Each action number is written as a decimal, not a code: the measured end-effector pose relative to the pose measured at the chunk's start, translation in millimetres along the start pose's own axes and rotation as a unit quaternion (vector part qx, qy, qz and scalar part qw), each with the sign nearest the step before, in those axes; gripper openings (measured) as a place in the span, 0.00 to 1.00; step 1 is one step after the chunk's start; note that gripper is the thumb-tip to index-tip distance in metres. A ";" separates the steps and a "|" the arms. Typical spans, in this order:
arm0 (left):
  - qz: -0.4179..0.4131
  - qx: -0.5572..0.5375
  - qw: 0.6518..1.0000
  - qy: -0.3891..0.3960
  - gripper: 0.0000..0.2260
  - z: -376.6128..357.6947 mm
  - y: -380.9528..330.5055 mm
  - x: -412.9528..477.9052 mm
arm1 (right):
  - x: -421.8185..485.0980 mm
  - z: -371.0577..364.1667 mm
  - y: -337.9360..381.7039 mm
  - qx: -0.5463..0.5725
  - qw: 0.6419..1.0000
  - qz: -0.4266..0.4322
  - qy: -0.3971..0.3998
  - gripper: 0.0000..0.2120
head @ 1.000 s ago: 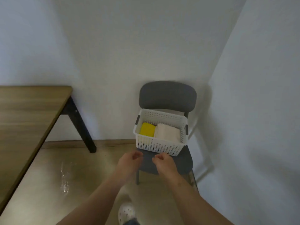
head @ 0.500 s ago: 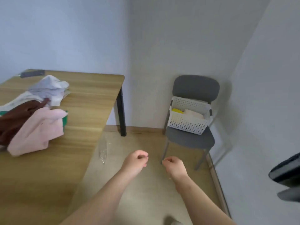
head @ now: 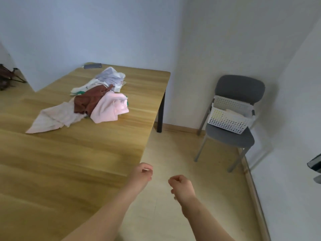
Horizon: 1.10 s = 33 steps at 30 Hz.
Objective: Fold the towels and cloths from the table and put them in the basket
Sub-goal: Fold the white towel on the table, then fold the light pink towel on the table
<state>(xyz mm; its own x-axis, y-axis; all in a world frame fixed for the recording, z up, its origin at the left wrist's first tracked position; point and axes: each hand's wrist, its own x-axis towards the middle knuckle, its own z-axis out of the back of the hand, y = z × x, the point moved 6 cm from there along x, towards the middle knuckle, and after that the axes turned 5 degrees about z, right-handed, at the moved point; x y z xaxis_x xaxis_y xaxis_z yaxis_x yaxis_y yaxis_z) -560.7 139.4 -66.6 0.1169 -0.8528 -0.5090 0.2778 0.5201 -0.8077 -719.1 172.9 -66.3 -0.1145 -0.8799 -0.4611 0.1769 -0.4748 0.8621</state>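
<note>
A heap of cloths lies on the wooden table (head: 69, 162): a pink towel (head: 109, 106), a brown cloth (head: 90, 100), a pale pink cloth (head: 52, 117) and a white cloth (head: 109, 77). The white plastic basket (head: 227, 119) stands on a grey chair (head: 239, 87) at the right, with folded cloth inside. My left hand (head: 141, 174) hovers by the table's near right edge, fingers curled, holding nothing. My right hand (head: 182, 186) is over the floor, also curled and empty. Both hands are well short of the heap.
A dark phone (head: 92, 65) lies at the table's far edge. A dark bag (head: 5, 77) sits on the floor at far left. White walls close the corner behind the chair. A dark object (head: 315, 164) pokes in at the right edge.
The view has swung left from the basket to the table, so the heap of cloths now fills the middle. Both hands stay curled and empty, and the basket has dropped back to the right.
</note>
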 end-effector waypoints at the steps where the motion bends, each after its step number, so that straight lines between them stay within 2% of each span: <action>1: 0.009 -0.006 1.000 -0.005 0.10 5.9 8.5 -6.6 | -8.2 -6.4 -2.8 0.001 1.000 -0.001 0.007 0.03; 6: 0.017 -0.001 1.000 -0.013 0.07 41.5 37.1 -30.6 | -38.4 -36.5 -16.5 -0.019 1.000 -0.013 0.003 0.04; 11: 0.012 0.001 1.000 -0.019 0.08 96.3 46.6 -15.1 | -39.0 -84.4 3.3 -0.052 0.999 -0.001 0.008 0.04; 17: -0.014 0.045 0.999 -0.017 0.07 201.2 53.5 43.9 | 8.0 -198.5 46.1 -0.092 0.995 0.026 0.001 0.05; 22: -0.049 0.136 0.989 -0.011 0.07 298.6 56.7 113.3 | 53.1 -295.4 70.3 -0.088 0.996 -0.003 -0.026 0.08; 24: -0.059 0.185 0.981 -0.017 0.07 331.1 57.0 146.0 | 67.8 -324.5 77.2 -0.091 0.995 -0.020 -0.039 0.07; 26: -0.085 0.252 0.962 -0.058 0.10 361.3 51.7 180.1 | 81.9 -346.3 82.8 -0.098 0.993 -0.032 -0.053 0.06; 29: -0.143 0.387 0.900 -0.139 0.18 399.1 32.4 220.9 | 101.2 -370.4 88.2 -0.114 0.990 -0.044 -0.064 0.05; 31: -0.156 0.428 0.881 -0.127 0.25 411.1 24.3 245.0 | 111.0 -378.5 87.5 -0.137 0.987 -0.053 -0.069 0.07; 33: -0.152 0.450 0.877 -0.081 0.30 412.1 22.3 269.3 | 115.2 -379.9 86.5 -0.162 0.981 -0.067 -0.081 0.06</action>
<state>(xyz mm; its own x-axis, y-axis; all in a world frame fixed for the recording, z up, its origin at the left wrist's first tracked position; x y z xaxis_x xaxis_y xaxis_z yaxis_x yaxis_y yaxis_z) -130.1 -98.0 -99.0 0.0199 -0.9789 -0.2036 0.9502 0.0819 -0.3009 -345.6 24.0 -124.6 -0.3076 -0.8075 -0.5032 0.4481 -0.5895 0.6721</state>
